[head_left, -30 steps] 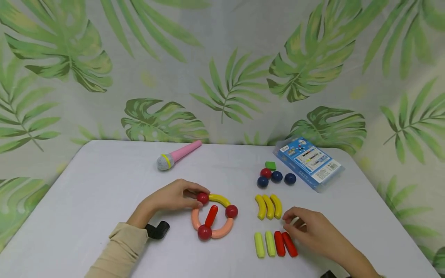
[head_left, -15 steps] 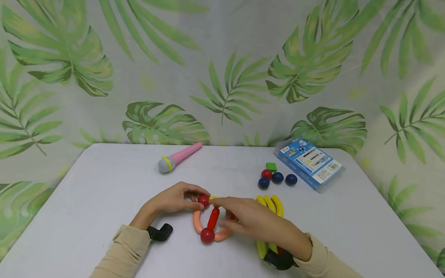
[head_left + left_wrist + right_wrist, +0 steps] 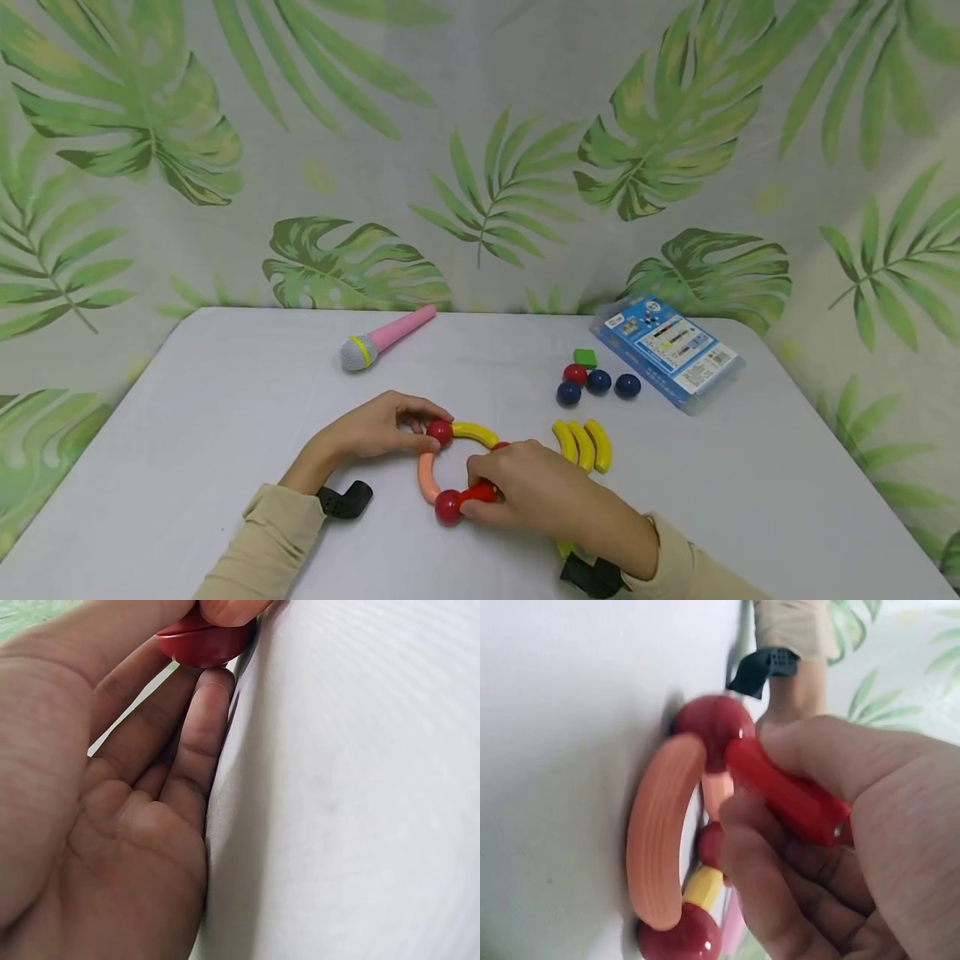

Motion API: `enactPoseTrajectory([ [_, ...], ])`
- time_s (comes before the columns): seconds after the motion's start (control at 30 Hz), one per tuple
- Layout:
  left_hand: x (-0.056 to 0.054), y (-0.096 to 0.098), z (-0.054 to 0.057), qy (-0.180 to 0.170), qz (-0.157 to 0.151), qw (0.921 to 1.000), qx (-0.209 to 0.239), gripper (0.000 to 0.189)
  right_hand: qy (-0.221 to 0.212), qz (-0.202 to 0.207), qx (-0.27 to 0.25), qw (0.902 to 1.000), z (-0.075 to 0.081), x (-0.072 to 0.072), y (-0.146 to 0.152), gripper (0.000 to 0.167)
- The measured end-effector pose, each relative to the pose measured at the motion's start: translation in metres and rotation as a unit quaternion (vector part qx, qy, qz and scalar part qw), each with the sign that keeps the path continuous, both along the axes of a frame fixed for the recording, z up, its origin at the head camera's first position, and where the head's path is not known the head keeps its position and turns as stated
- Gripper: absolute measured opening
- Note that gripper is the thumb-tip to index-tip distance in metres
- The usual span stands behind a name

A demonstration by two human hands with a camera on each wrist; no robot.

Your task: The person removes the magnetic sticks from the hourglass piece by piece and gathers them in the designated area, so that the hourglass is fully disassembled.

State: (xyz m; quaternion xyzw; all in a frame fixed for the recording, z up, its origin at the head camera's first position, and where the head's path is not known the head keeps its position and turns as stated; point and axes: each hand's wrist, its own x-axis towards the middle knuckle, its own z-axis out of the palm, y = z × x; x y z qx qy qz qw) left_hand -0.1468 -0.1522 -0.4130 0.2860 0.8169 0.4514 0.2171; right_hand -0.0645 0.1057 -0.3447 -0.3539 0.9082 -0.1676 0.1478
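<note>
A ring of magnetic-looking toy pieces lies in the middle of the table. My left hand pinches its upper-left red ball between thumb and fingers. From that ball run a yellow curved rod and a salmon curved rod. With thumb and fingers my right hand grips a straight red rod, one end of which meets the near red ball. In the right wrist view a second salmon curved rod reaches from this ball to another red ball, mostly hidden in the head view.
Three yellow curved rods lie right of the ring; straight rods near them are mostly hidden by my right arm. Farther back are blue balls, a red ball, a green block, a blue package and a pink microphone.
My right hand has come left from beside the loose rods to the ring and taken hold of the straight red rod, which has swung rightward. The left hand stays on its ball.
</note>
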Motion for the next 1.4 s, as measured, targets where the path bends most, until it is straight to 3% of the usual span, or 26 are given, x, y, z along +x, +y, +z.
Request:
enactPoseTrajectory([
  [0.17,0.001,-0.001,-0.001,-0.002,0.004,1.0000,0.000,0.035,0.025,0.016,0.011,0.9995,-0.002,0.008,0.003,0.014],
  [0.37,0.000,0.000,-0.002,0.002,0.001,1.0000,0.001,0.035,-0.027,-0.060,-0.029,0.9974,0.011,0.013,0.025,0.022],
  [0.57,0.000,0.000,0.001,0.007,0.002,1.0000,-0.002,0.035,-0.031,-0.091,-0.091,0.9912,0.017,0.015,0.079,0.027],
  [0.7,0.001,0.000,0.002,0.006,0.002,1.0000,-0.001,0.035,-0.040,-0.122,-0.106,0.9860,0.012,0.020,0.121,0.031],
  [0.87,0.001,-0.001,0.001,0.005,0.003,1.0000,0.001,0.036,-0.038,-0.189,-0.084,0.9777,0.001,0.029,0.160,0.046],
  [1.0,0.001,-0.001,0.002,0.006,0.003,1.0000,0.002,0.036,-0.052,-0.240,-0.057,0.9676,-0.009,0.034,0.176,0.040],
  [1.27,0.002,-0.001,0.003,0.003,0.001,1.0000,0.005,0.036,-0.094,-0.206,-0.046,0.9728,-0.025,0.038,0.175,0.026],
  [1.4,0.002,-0.001,0.003,0.003,0.002,1.0000,0.004,0.035,-0.075,-0.201,-0.017,0.9765,-0.022,0.033,0.167,0.028],
])
